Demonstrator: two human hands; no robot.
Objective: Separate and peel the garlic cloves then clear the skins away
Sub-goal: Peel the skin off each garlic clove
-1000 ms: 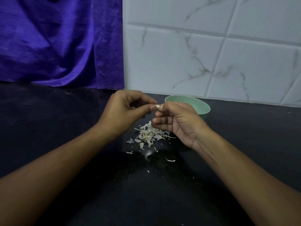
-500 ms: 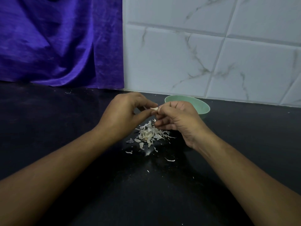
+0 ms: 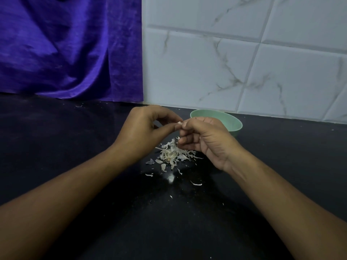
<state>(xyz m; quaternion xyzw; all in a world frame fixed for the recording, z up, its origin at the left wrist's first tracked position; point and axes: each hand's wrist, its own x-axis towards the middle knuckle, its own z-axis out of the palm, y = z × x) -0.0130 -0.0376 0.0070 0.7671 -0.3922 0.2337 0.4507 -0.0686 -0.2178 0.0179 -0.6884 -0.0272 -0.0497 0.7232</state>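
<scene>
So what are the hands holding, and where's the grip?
What looks like a small garlic clove, pinched above the skin pile: the left hand takes its left end, the right hand its right end. It is mostly hidden.

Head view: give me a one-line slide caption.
Left hand and right hand pinch a garlic clove above a pile of skins on a dark counter, green bowl behind.

A home kitchen; black counter (image 3: 75, 147) runs below marbled white wall tiles (image 3: 206, 72) at upper right. Garlic skins (image 3: 172, 154) and a green bowl (image 3: 232, 124) sit mid-frame on it.
</scene>
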